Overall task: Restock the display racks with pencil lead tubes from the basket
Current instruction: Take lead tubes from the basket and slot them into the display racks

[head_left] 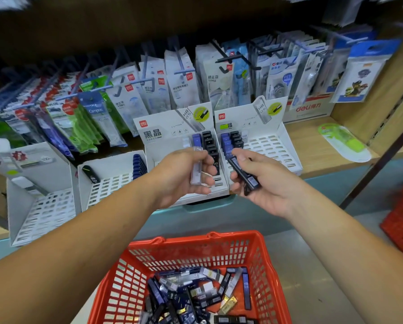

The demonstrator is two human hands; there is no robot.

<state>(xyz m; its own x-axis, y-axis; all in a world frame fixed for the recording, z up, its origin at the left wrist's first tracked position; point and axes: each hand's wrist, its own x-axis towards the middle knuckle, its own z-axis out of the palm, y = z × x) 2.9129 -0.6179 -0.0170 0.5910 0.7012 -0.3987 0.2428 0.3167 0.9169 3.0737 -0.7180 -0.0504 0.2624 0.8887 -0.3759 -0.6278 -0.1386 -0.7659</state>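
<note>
Display racks (269, 146) marked deli, HB 0.5. Your left hand (184, 176) grips one clear lead tube (196, 167); your right hand (261, 183) clasps dark tubes (243, 173). Loose tubes (195, 295) fill the red basket (195, 252).

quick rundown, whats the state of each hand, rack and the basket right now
left hand: grips clear tube
right hand: grips dark tubes
red basket: holds pile of loose tubes
far left rack: mostly empty slots
second rack: mostly empty slots
third rack: partly filled
right rack: partly filled, most slots empty
</note>
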